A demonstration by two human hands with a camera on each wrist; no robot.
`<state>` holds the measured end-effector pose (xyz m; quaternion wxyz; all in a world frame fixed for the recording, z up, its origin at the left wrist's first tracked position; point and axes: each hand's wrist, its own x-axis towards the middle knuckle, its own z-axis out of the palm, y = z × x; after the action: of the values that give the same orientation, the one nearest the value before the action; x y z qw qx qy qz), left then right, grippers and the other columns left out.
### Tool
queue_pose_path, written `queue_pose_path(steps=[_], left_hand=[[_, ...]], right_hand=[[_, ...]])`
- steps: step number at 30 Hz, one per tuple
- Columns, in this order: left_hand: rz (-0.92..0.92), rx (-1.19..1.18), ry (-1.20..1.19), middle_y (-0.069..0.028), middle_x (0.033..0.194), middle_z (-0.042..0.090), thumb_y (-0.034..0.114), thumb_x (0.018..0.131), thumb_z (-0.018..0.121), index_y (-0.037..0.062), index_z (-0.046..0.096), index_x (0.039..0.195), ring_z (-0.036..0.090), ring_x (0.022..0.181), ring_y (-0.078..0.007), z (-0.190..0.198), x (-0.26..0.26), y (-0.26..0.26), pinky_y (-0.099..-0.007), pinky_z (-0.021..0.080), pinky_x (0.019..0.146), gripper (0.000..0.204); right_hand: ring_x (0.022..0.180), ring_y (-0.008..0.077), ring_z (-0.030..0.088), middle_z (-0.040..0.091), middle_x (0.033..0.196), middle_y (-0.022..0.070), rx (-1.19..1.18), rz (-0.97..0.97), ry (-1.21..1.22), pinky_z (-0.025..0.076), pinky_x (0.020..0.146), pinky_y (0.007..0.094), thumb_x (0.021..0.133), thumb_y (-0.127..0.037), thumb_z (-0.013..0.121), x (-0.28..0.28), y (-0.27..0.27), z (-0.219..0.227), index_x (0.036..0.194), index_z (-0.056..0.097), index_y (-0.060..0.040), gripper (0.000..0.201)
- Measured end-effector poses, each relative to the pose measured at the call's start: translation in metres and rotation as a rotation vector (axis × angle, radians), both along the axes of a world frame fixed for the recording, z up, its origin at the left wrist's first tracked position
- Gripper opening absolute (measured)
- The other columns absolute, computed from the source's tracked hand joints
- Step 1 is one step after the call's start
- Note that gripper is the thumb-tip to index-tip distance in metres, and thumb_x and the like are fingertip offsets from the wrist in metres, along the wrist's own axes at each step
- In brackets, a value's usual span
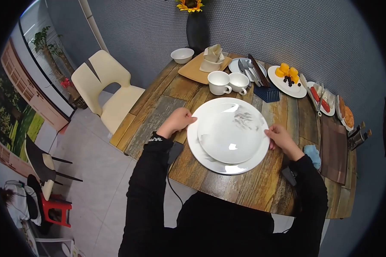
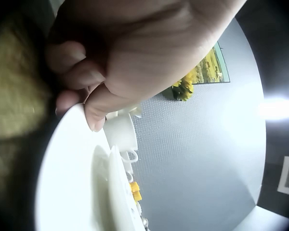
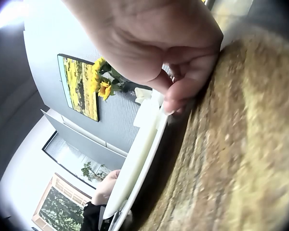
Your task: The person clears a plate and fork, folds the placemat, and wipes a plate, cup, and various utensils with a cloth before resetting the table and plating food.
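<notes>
While 2 black sleeves [image 1: 150, 184] reach forward from the near edge, a stack of 2 white plates is held at the front of the round wooden table [image 1: 253, 188]. The large plate [image 1: 210, 159] lies flat on the planks, and the small plate [image 1: 230, 130], marked with a grey brush pattern, rests on it. The left hand [image 1: 178, 121] is curled at the stack's left rim; from the left wrist view its fingertips [image 2: 94, 120] are seen pinching the large plate's edge [image 2: 67, 183]. The right hand [image 1: 279, 138] is curled at the right rim, where thumb and fingers [image 3: 183, 94] are closed on the plates' edge [image 3: 144, 144] just above the wood. A blue cloth [image 1: 313, 155] lies just beside the right wrist, and a dark mat [image 1: 333, 152] is laid further right.

Behind the stack, 2 white cups [image 1: 228, 82] stand side by side, with a blue rack [image 1: 266, 93] near them. Further back, a wooden tray [image 1: 197, 68] carries a napkin holder [image 1: 212, 59], and a plate of cutlery [image 1: 248, 67] sits beside it. A white bowl [image 1: 182, 55] is set at the far left edge, and a dark vase [image 1: 197, 30] with a sunflower [image 1: 190, 5] stands against the grey wall. To the right, a plate of orange fruit [image 1: 287, 77] and dishes of other food [image 1: 324, 99] are lined along the rim. A cream chair [image 1: 109, 88] stands left of the table.
</notes>
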<state>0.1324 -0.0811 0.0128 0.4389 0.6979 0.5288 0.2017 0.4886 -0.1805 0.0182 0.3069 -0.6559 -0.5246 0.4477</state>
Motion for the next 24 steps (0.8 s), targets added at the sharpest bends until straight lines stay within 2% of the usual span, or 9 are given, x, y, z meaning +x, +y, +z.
queue_pose_path(steps=[3,6,7,12,16,18,24], left_hand=[[0.045,0.13,0.121,-0.0068,0.053,0.051,0.022,0.074,0.063,-0.0005,0.053,0.067,0.045,0.041,-0.0137,-0.001,-0.032,0.008,-0.0286,0.035,0.038,0.026],[0.04,0.248,0.182,-0.0078,0.056,0.052,0.024,0.073,0.064,-0.0011,0.054,0.067,0.048,0.046,-0.0156,-0.004,-0.057,0.011,-0.031,0.037,0.044,0.028],[0.091,0.192,0.189,-0.0085,0.057,0.053,0.024,0.072,0.064,-0.0019,0.054,0.067,0.05,0.05,-0.0161,-0.004,-0.064,0.012,-0.0311,0.039,0.047,0.028],[0.136,0.283,0.214,-0.008,0.057,0.053,0.023,0.071,0.065,-0.0026,0.056,0.069,0.05,0.053,-0.0158,-0.006,-0.099,0.017,-0.0303,0.039,0.049,0.027],[0.215,0.217,0.184,-0.0036,0.055,0.051,0.021,0.074,0.064,-0.0011,0.056,0.069,0.046,0.044,-0.0117,-0.007,-0.125,0.028,-0.0276,0.036,0.04,0.024],[0.28,0.127,0.056,-0.0011,0.054,0.05,0.02,0.076,0.062,0.0007,0.057,0.071,0.041,0.038,-0.0091,-0.011,-0.139,0.035,-0.0248,0.031,0.035,0.021],[0.382,0.126,-0.001,0.0001,0.052,0.048,0.019,0.078,0.06,0.0019,0.056,0.072,0.037,0.035,-0.007,-0.016,-0.162,0.058,-0.0229,0.028,0.032,0.018]], right_hand=[[0.041,0.0106,0.051,0.053,0.055,0.004,-0.022,0.144,0.081,0.039,0.035,0.0213,0.086,-0.018,0.051,-0.025,0.016,-0.006,0.076,0.045,-0.0032,0.019],[0.042,0.0112,0.052,0.053,0.056,0.0047,-0.033,0.178,0.089,0.041,0.036,0.022,0.086,-0.016,0.051,-0.047,0.032,-0.005,0.076,0.045,-0.0026,0.018],[0.04,0.0132,0.053,0.055,0.055,0.0075,-0.019,0.186,0.123,0.043,0.035,0.0232,0.083,-0.014,0.052,-0.052,0.04,-0.008,0.076,0.046,0.0015,0.018],[0.04,0.0141,0.053,0.055,0.054,0.0083,0.008,0.219,0.067,0.042,0.034,0.0244,0.083,-0.014,0.051,-0.089,0.065,-0.006,0.075,0.045,0.0017,0.019],[0.039,0.0145,0.052,0.054,0.052,0.0083,0.027,0.269,0.061,0.041,0.033,0.0254,0.084,-0.015,0.049,-0.114,0.084,-0.012,0.072,0.045,-0.0005,0.019],[0.038,0.0138,0.051,0.054,0.051,0.0079,0.044,0.313,0.068,0.039,0.033,0.0243,0.084,-0.014,0.048,-0.126,0.092,-0.012,0.073,0.044,-0.001,0.018],[0.039,0.0133,0.051,0.055,0.05,0.0077,0.059,0.289,0.11,0.039,0.033,0.0254,0.077,-0.008,0.048,-0.155,0.112,-0.013,0.059,0.05,0.0012,0.021]])
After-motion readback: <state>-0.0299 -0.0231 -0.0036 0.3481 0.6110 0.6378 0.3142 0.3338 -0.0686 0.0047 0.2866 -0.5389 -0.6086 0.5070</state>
